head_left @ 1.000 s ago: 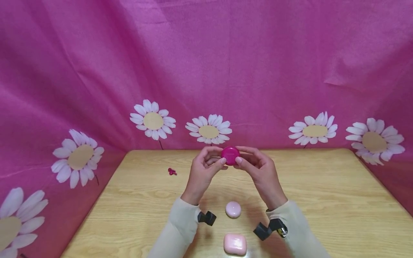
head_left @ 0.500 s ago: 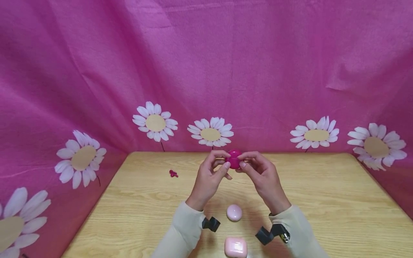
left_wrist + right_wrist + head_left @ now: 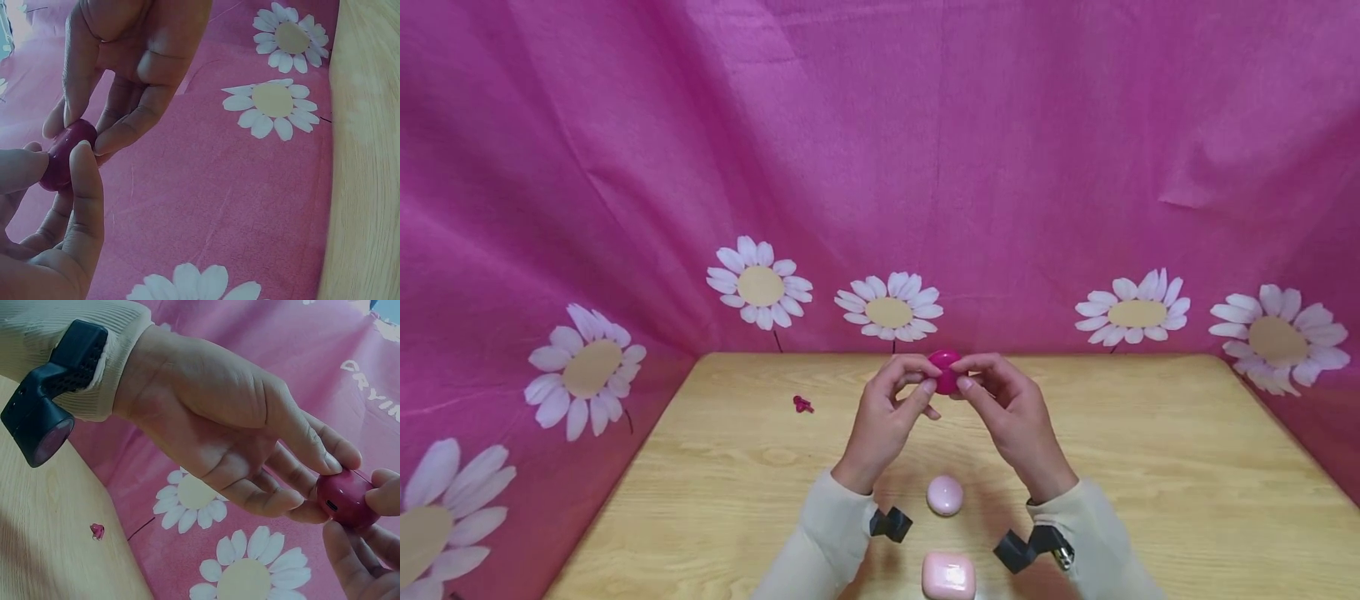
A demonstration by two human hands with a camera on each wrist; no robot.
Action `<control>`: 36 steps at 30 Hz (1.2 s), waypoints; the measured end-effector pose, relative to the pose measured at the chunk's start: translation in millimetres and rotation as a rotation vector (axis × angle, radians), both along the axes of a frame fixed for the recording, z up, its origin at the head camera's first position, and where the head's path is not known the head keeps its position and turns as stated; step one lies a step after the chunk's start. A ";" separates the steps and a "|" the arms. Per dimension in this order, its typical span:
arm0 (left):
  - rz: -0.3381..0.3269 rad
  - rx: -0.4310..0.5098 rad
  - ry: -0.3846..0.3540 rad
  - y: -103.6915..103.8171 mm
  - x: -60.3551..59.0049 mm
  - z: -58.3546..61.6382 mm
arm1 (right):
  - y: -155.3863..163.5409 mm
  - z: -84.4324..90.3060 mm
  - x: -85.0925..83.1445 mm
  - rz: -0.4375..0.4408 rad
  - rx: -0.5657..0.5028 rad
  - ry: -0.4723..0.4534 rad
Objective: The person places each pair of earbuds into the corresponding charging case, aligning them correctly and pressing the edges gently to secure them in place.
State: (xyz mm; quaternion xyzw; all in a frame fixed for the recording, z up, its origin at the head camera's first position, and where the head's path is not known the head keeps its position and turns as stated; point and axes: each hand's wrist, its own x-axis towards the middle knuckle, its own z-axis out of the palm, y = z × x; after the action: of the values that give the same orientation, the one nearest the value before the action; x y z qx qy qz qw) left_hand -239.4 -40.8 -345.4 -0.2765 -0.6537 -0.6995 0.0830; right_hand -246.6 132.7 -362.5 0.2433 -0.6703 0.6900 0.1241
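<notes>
Magenta cloth backdrop (image 3: 1000, 167), creased, printed with white daisies (image 3: 760, 285) with pale yellow centres; white letters (image 3: 375, 390), partly out of frame, show on it in the right-wrist view. Wood-grained tabletop (image 3: 1165, 467), its far edge running along the foot of the cloth. Two cream sleeves (image 3: 827, 533), reaching over the tabletop toward the far edge. Left hand (image 3: 876, 421), raised off the tabletop, fingers bent, thumb and index finger pinching the left side of a round magenta case. Right hand (image 3: 1022, 421), a near mirror of it, thumb and index finger pinching the right side; the remaining fingers are bent beneath or behind. Black wrist devices (image 3: 891, 523), one at each cuff. Pink rounded-rectangular case (image 3: 948, 575), glossy, lying on the tabletop between the sleeves, well apart from the far edge. Round magenta case (image 3: 946, 373), held aloft between the two sets of fingertips, in line with the middle of the far edge in the head view; a dark oval slot (image 3: 332, 504) marks its side. Pale pink round case (image 3: 944, 496), lying just beyond the rectangular one, apart from it. Small magenta pieces (image 3: 803, 404), bunched together near the far left corner, their form too small to tell.
</notes>
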 end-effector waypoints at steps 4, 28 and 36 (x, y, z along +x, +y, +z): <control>-0.005 -0.005 -0.018 0.3 1.9 0.7 | 1.4 -0.7 2.0 -0.016 0.027 0.010; -0.022 0.035 0.003 -3.5 -14.6 -18.3 | 0.1 5.3 5.9 -0.079 0.030 -0.050; -0.039 0.053 0.030 -2.7 -14.4 -16.6 | 0.6 7.4 5.8 -0.098 0.025 -0.080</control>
State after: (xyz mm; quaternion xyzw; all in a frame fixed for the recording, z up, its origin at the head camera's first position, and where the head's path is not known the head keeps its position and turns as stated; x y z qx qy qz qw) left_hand -253.8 -43.5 -362.0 -0.2975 -0.6280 -0.7140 0.0863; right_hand -240.8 133.4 -355.1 0.1841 -0.6942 0.6840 0.1278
